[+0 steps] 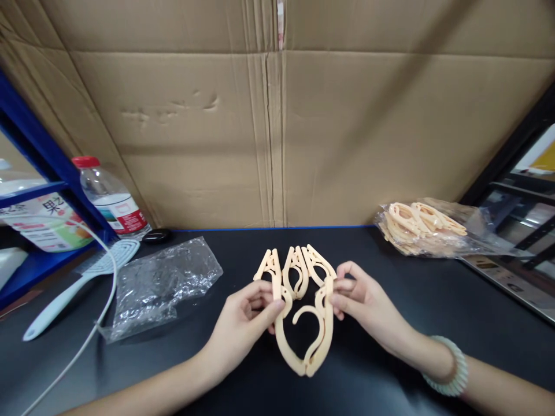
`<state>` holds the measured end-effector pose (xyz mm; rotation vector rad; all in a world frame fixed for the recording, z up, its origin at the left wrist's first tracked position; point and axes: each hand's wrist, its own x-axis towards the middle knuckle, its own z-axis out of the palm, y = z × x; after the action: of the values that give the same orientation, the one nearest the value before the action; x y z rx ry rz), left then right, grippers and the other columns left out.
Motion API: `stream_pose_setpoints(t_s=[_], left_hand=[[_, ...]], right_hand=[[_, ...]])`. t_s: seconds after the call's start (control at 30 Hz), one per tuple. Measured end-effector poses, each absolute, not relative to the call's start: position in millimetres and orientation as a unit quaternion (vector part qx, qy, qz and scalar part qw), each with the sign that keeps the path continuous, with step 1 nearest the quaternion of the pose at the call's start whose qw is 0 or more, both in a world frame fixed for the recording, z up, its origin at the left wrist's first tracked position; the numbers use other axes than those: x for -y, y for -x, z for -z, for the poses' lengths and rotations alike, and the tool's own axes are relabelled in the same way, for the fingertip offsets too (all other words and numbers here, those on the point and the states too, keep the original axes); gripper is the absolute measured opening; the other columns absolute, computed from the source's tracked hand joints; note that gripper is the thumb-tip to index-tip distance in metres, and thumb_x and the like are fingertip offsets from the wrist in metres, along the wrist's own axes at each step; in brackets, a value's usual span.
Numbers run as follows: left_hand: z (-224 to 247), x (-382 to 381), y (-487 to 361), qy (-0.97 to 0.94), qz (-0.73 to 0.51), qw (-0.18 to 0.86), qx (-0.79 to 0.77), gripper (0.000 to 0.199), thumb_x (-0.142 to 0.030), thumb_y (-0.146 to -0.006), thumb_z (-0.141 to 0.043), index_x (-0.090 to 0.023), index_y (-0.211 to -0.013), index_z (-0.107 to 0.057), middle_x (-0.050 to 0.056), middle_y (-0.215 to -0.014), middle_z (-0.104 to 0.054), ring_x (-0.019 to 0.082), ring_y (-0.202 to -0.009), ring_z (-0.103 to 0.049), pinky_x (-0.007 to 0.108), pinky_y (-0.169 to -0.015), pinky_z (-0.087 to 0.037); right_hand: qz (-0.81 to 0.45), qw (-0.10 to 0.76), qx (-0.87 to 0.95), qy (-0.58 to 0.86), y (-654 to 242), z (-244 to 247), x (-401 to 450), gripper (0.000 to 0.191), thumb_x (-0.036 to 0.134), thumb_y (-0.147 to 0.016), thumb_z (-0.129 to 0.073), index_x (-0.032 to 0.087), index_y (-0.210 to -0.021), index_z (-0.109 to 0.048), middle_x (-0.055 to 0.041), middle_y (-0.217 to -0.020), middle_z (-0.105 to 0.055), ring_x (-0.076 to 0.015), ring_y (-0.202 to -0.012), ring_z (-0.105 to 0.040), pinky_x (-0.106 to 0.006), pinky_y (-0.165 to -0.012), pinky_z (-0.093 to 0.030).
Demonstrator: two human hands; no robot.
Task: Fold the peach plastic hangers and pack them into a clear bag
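A beige folding hanger (286, 345) is held up between my hands, its two arms folded near each other and its curved hook between them. My left hand (243, 320) pinches the left arm between thumb and fingers. On the opposite side, my right hand (368, 300) grips the right arm. Just beyond, more folded beige hangers (296, 271) lie side by side on the black table (243, 381), partly hidden by the held one.
An empty clear plastic bag (165, 283), a pale blue brush (87, 283), a white cable (106, 306) and a red-capped bottle (117, 202) are at left. Bagged hangers (420, 228) lie back right. Cardboard (195, 138) stands behind.
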<state>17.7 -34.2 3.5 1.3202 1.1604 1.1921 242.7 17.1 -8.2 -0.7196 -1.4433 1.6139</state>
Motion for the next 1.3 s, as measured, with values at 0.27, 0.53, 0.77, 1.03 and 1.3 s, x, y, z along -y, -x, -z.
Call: stream_pose_setpoints(t_s=[0.27,0.53,0.77,1.03,1.3], left_hand=[[1,40,-22,-0.542,-0.494,0.491,-0.469,0.02,-0.034,-0.082,-0.066,-0.016,-0.084,-0.061,0.0,-0.07,-0.061,0.011,-0.06,-0.057,0.022,-0.053,-0.052],[4,41,-21,-0.567,-0.493,0.457,-0.476,0.018,-0.025,-0.078,-0.068,-0.018,-0.095,-0.066,0.004,-0.088,-0.067,0.018,-0.085,-0.063,0.027,-0.069,-0.056],[1,45,-23,-0.586,-0.462,0.442,-0.497,0.019,-0.026,-0.079,-0.068,-0.02,-0.096,-0.061,0.003,-0.09,-0.068,0.015,-0.075,-0.065,0.027,-0.069,-0.055],[5,41,-21,-0.545,-0.473,0.463,-0.514,0.024,-0.03,-0.077,-0.07,-0.018,-0.096,-0.061,0.004,-0.092,-0.067,0.014,-0.07,-0.063,0.027,-0.065,-0.055],[10,44,-21,-0.614,-0.438,0.431,-0.495,0.026,-0.029,-0.084,-0.065,-0.021,-0.109,-0.066,0.006,-0.101,-0.068,0.018,-0.086,-0.066,0.027,-0.071,-0.057]], right_hand=[[-0.627,0.288,0.68,0.248,-237,4,4,0.014,0.032,-0.087,-0.063,0.019,-0.092,-0.062,-0.0016,-0.091,-0.061,-0.0128,-0.083,-0.06,-0.028,-0.078,-0.051],[-0.625,0.282,0.693,0.222,-241,-1,3,0.027,0.026,-0.092,-0.056,0.028,-0.118,-0.062,-0.0055,-0.125,-0.058,-0.0195,-0.115,-0.057,-0.037,-0.098,-0.048],[-0.641,0.253,0.699,0.192,-243,-6,3,0.03,0.025,-0.092,-0.056,0.026,-0.121,-0.059,-0.0071,-0.13,-0.051,-0.0196,-0.118,-0.054,-0.037,-0.1,-0.046],[-0.596,0.306,0.71,0.218,-245,-3,-1,0.012,0.03,-0.09,-0.059,0.021,-0.099,-0.059,-0.0036,-0.103,-0.055,-0.0145,-0.096,-0.056,-0.032,-0.09,-0.048],[-0.57,0.227,0.756,0.23,-248,-13,0,0.021,0.034,-0.094,-0.052,0.02,-0.105,-0.063,-0.0038,-0.098,-0.063,-0.0126,-0.083,-0.057,-0.027,-0.076,-0.047]])
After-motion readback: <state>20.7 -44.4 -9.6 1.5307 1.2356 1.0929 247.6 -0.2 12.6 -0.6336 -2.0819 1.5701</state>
